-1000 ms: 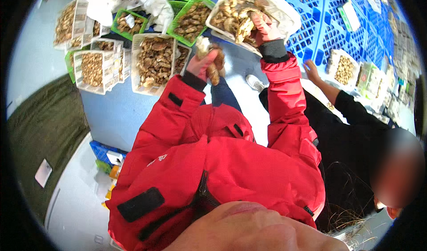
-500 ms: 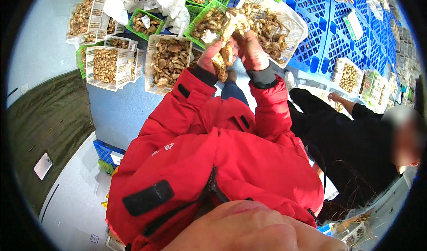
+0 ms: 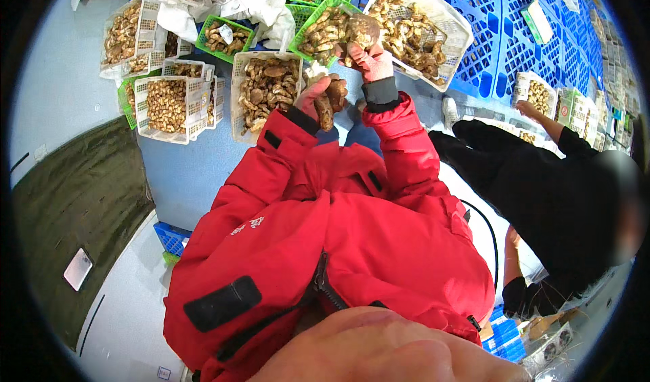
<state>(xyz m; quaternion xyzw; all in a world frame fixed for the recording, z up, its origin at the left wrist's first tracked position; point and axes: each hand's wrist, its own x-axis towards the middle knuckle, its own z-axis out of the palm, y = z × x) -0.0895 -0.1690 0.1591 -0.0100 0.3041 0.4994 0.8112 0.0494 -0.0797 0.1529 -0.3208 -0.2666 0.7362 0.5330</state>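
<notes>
My left hand (image 3: 312, 99) is closed around a few brown mushrooms (image 3: 326, 114), low beside a white crate (image 3: 236, 94) of dark-capped mushrooms. Farther forward and to the right, my right hand (image 3: 374, 66) grips a large mushroom (image 3: 364, 30) with a broad brown cap. That mushroom is over the right side of a green basket (image 3: 309, 22) holding more mushrooms; whether it touches them I cannot tell. Something white and crumpled (image 3: 315, 72) lies between my left hand and the green basket.
A white crate (image 3: 463, 38) of mushrooms stands right of the green basket, against blue pallets (image 3: 497, 50). More mushroom crates (image 3: 193, 111) are stacked at left, near a small green basket (image 3: 203, 38) and white plastic sheeting (image 3: 250, 6). A person in black (image 3: 528, 185) bends at right, reaching toward another crate.
My hands were close together around the mushrooms. The right one has moved away forward with the large mushroom, over the green basket, while the left has drawn slightly back with the others.
</notes>
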